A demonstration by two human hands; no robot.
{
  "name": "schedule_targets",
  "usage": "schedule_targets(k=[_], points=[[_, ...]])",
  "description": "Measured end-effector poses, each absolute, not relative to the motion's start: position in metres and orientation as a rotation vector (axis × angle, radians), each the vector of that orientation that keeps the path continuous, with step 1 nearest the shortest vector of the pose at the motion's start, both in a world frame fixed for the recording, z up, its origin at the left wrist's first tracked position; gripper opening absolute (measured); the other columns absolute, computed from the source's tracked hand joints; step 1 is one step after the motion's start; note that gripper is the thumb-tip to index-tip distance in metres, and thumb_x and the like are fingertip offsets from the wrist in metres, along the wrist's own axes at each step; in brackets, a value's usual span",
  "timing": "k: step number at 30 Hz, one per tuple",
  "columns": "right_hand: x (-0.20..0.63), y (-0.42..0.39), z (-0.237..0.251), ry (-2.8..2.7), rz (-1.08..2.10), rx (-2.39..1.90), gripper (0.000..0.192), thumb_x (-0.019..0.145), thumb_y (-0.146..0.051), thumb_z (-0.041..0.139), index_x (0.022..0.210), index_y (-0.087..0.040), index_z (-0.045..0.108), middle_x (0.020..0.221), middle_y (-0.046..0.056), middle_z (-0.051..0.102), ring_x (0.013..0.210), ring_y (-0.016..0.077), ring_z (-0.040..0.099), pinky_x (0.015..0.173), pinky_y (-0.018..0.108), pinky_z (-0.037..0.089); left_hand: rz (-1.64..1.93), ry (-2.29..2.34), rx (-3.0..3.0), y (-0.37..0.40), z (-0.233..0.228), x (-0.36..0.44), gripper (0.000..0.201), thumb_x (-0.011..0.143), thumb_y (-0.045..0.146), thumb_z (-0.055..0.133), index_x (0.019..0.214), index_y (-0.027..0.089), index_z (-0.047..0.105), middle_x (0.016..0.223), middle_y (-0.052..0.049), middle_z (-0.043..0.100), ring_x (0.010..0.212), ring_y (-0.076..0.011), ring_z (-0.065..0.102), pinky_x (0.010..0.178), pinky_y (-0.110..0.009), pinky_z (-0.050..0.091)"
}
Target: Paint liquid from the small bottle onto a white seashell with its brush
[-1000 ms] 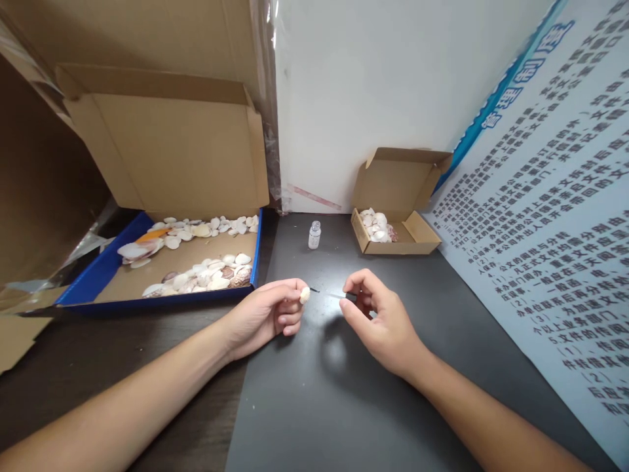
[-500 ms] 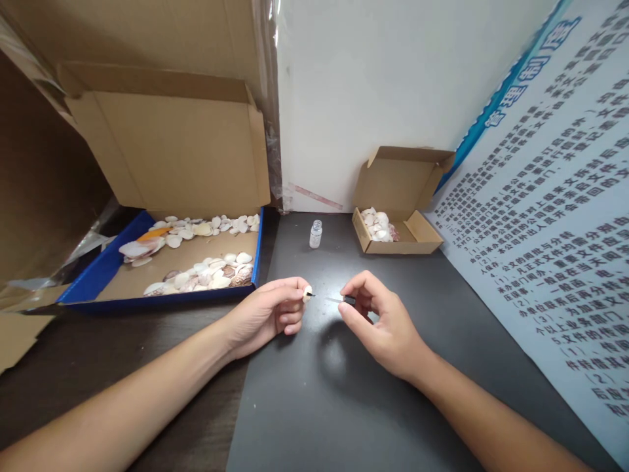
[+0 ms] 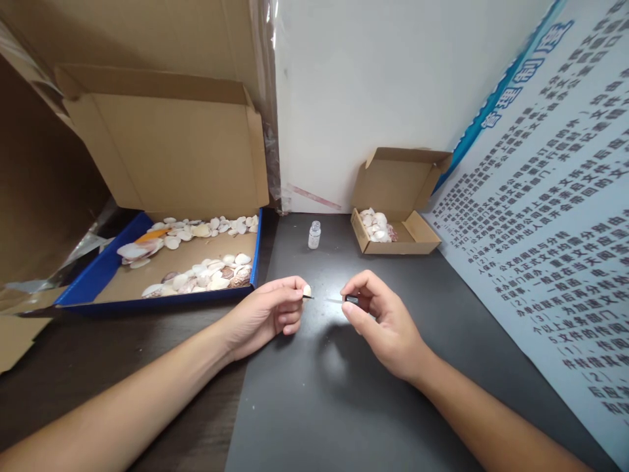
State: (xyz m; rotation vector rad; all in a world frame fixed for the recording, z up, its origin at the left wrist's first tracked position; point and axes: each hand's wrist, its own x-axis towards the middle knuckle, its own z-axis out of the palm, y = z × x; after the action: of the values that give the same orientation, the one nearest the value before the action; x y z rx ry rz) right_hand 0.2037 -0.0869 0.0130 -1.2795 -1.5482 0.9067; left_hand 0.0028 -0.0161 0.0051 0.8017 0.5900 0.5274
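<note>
My left hand (image 3: 268, 314) pinches a small pale seashell (image 3: 306, 290) between thumb and forefinger, just above the dark table. My right hand (image 3: 381, 321) holds a thin brush with a black cap (image 3: 344, 299); its tip touches the shell. A small clear open bottle (image 3: 314, 234) stands on the table behind the hands. A large blue-edged cardboard box (image 3: 105, 265) with several shells lies at the left. A small cardboard box (image 3: 417, 229) with several shells sits at the back right.
The large box's raised lid (image 3: 167, 144) and a white wall close the back. A printed poster (image 3: 550, 216) with text leans along the right side. Loose cardboard (image 3: 17, 334) lies at the left edge of the dark table (image 3: 334, 393).
The brush tip has moved left from a small gap to touch the shell. The shell has turned slightly in my left fingers. Both arms stay almost where they were.
</note>
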Motion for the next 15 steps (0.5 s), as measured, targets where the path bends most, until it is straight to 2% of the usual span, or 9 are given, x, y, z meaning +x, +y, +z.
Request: schedule_targets(k=[4,7,15], points=[[0.2040,-0.0871,0.0138,-1.521,0.830,-1.358,0.010,0.087,-0.026,0.058,0.086,-0.022,0.049,0.066,-0.006,0.045,0.056,0.0119,0.042,0.053,0.026,0.036,0.531,0.605,0.797,-0.0164,0.0057,0.0035,0.012,0.083,0.022,0.066,0.078,0.016,0.056,0.058,0.007,0.030,0.051,-0.0068,0.023,0.049,-0.019,0.026],[0.2039,-0.0863,0.0140,-1.525,0.870,-1.275,0.009,0.088,-0.027,0.057,0.089,-0.022,0.050,0.070,-0.004,0.048,0.058,0.0123,0.045,0.054,0.025,0.038,0.535,0.611,0.793,-0.0170,0.0057,0.0034,0.012,0.083,0.023,0.067,0.079,0.016,0.057,0.058,0.008,0.030,0.050,-0.0068,0.024,0.049,-0.019,0.027],[0.2033,-0.0860,0.0138,-1.539,0.883,-1.276,0.008,0.088,-0.027,0.056,0.089,-0.022,0.050,0.066,-0.005,0.047,0.053,0.0114,0.044,0.051,0.025,0.037,0.550,0.606,0.786,-0.0161,0.0041,0.0037,0.013,0.083,0.021,0.067,0.078,0.016,0.056,0.059,0.007,0.032,0.051,-0.0068,0.025,0.049,-0.019,0.027]])
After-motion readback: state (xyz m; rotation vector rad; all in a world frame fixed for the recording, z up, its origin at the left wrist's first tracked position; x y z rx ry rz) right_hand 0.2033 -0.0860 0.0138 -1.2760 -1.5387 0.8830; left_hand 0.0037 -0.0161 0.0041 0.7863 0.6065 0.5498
